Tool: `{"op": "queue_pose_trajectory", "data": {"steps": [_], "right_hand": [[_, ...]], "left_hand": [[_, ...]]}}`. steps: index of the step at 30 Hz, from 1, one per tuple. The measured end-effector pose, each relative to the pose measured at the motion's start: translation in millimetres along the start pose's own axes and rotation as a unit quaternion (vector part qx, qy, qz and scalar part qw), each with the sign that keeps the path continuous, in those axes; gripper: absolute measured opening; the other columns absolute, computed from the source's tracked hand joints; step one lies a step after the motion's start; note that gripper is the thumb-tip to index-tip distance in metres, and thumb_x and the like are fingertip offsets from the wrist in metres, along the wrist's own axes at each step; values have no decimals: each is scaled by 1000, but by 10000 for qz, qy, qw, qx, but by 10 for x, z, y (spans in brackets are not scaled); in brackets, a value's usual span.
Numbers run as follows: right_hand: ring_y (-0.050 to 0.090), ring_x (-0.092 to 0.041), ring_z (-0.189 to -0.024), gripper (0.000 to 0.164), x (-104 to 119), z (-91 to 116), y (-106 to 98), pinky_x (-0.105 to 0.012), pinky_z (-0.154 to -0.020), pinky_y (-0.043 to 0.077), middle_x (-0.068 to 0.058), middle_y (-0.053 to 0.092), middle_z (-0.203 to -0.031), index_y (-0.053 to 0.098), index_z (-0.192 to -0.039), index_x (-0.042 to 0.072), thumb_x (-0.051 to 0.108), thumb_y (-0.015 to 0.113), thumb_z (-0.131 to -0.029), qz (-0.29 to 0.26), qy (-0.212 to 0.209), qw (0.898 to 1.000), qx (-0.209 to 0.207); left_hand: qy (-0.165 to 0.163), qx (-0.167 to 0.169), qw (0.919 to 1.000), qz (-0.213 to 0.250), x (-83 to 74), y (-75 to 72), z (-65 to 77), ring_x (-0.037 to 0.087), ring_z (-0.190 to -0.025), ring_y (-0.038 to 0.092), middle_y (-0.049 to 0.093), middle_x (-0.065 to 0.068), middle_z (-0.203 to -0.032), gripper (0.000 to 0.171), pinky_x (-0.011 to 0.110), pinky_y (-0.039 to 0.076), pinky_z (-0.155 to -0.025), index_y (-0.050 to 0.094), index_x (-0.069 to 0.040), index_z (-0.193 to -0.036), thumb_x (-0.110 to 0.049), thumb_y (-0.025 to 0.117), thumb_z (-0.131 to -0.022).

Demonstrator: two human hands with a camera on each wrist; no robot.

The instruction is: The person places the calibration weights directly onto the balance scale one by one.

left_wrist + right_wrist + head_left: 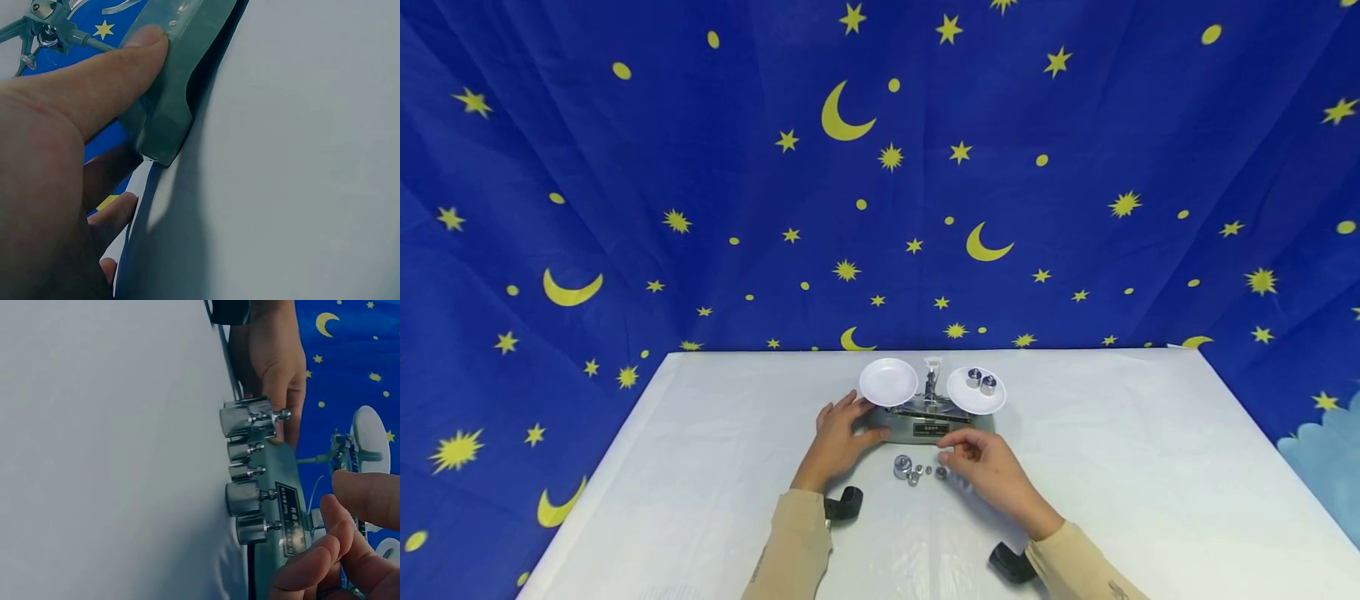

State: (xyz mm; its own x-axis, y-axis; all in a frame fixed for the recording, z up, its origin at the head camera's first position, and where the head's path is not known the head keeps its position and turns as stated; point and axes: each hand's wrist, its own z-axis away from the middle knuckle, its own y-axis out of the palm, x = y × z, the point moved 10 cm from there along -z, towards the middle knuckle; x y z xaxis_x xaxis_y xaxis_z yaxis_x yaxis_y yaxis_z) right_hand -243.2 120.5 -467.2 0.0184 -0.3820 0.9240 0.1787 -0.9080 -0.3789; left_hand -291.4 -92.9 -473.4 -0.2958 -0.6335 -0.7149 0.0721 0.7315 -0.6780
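Note:
A balance scale (917, 429) with a grey-green base and two white pans stands on the table. My left hand (838, 442) grips the left end of its base. In the left wrist view the thumb (134, 59) presses on the base and the other fingers lie behind it. Two metal weights (981, 382) sit on the right pan (976, 404); the left pan (888, 382) holds nothing. My right hand (988, 471) hovers before the scale's front with loosely bent fingers (331, 534), and nothing shows between them. Several knobbed metal weights (244, 499) stand just in front of the base.
A white-covered table (1150, 467) carries everything. Behind it hangs a blue cloth (760, 183) with yellow moons and stars. A black wrist device (844, 504) is at the left sleeve, and another black device (1012, 563) is at the right.

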Motion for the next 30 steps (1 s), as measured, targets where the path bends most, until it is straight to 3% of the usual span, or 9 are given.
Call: {"op": "queue_pose_trajectory", "data": {"steps": [14,30], "right_hand": [[47,-10,-60,19,-153,-38,30,-19,-48,41,-1,55,-75,73,-104,3,10,75,-87,-61,266,9996,-49],[47,-11,-63,15,-175,-33,5,-22,-57,39,2,53,-71,75,-97,7,10,79,-83,336,271,9985,-333]], "left_hand": [[-35,-12,10000,36,14,-2,4,39,-144,37,61,12,-139,57,64,11,-117,64,-4,-133,-32,79,-86],[69,-62,10000,27,-1,-10,1,40,-142,38,62,14,-137,57,66,12,-116,64,-3,-132,-33,79,-85]]}}
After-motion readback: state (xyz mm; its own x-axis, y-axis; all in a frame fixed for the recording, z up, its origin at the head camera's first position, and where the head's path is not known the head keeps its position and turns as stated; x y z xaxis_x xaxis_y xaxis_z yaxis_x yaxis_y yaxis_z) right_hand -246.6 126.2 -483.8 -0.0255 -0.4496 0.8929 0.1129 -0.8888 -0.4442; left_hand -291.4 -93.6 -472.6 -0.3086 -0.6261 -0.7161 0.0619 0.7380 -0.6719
